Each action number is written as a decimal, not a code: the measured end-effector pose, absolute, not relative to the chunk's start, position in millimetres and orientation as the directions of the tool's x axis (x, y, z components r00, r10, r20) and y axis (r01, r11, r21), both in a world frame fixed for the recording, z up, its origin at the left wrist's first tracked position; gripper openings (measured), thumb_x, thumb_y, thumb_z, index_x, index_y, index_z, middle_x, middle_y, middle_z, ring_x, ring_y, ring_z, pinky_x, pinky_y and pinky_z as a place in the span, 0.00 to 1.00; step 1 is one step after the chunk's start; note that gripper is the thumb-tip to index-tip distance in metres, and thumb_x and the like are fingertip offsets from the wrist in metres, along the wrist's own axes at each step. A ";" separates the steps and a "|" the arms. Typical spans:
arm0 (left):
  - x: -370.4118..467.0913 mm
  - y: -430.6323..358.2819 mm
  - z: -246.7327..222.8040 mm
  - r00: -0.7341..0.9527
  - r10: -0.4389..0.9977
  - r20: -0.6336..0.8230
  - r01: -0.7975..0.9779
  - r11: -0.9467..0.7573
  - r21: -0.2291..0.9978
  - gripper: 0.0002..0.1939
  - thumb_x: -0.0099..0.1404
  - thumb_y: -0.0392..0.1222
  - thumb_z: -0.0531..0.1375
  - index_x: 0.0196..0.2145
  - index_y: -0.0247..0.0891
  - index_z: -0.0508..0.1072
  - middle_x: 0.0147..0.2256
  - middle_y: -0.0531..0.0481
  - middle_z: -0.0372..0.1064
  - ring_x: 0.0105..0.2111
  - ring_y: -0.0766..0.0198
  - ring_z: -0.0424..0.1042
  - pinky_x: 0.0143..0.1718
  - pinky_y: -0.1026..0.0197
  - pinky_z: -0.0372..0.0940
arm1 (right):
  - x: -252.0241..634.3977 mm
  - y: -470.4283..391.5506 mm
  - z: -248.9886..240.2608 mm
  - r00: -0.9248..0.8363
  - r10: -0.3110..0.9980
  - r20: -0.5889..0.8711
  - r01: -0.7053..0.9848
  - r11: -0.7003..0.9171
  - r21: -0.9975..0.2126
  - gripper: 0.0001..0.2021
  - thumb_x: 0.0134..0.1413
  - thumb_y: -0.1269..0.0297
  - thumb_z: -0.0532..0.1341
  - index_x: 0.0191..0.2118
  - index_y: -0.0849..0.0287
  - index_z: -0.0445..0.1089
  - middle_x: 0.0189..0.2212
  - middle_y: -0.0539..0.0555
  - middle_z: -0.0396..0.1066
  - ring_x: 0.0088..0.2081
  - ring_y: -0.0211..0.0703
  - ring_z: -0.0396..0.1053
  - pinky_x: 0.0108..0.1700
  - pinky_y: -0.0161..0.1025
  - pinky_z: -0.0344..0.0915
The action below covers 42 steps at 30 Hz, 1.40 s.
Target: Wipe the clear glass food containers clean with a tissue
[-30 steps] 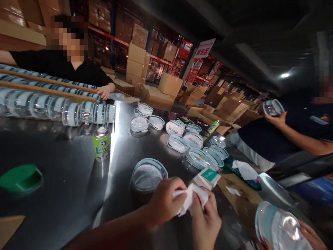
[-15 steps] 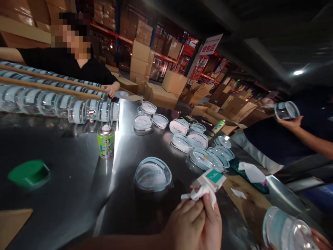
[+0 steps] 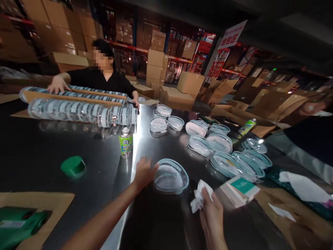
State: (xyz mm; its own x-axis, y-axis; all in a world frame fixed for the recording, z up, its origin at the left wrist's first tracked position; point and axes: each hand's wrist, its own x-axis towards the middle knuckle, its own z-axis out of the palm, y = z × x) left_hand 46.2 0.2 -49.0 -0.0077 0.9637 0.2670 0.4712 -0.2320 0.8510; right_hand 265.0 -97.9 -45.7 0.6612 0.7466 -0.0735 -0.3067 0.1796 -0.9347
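My right hand [image 3: 212, 208] holds a crumpled white tissue [image 3: 199, 196] between thumb and fingers above the metal table. My left hand [image 3: 143, 173] reaches forward, thumb and fingers apart, slightly blurred. Its thumb overlaps the left edge of a clear pouch with light blue trim [image 3: 171, 177]; whether it touches the pouch I cannot tell. Just beyond that hand stands an upright green spray can [image 3: 126, 143] with a white nozzle. To the right of the tissue lies a white and teal box [image 3: 240, 191].
Several more clear pouches [image 3: 221, 143] lie at the right. A green tape roll [image 3: 73, 166] sits at the left. Across the table [image 3: 99, 146], a co-worker [image 3: 104, 78] has both hands at rows of stacked pouches [image 3: 78, 113]. A second spray can [image 3: 247, 127] stands behind.
My hands were together at the tissue; now the left has moved away to the left, toward the pouch and spray can. The tissue stays in my right hand. The view has turned left.
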 end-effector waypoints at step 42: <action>34.9 -40.8 21.2 0.019 0.954 0.298 -0.398 -0.266 0.878 0.19 0.57 0.43 0.65 0.47 0.41 0.78 0.48 0.48 0.76 0.51 0.51 0.71 0.53 0.59 0.63 | 180.4 -81.7 48.8 -0.275 0.511 0.814 0.868 0.496 -0.018 0.10 0.55 0.79 0.53 0.29 0.57 0.65 0.36 0.54 0.64 0.36 0.45 0.58 0.38 0.42 0.56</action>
State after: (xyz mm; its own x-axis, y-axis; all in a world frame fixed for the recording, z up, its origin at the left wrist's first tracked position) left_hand 34.9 -40.8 21.2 0.0192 0.9544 0.2978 -0.3982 -0.2659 0.8779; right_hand 180.4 -81.7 48.8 -0.2752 0.5112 0.8142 0.8681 0.4961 -0.0180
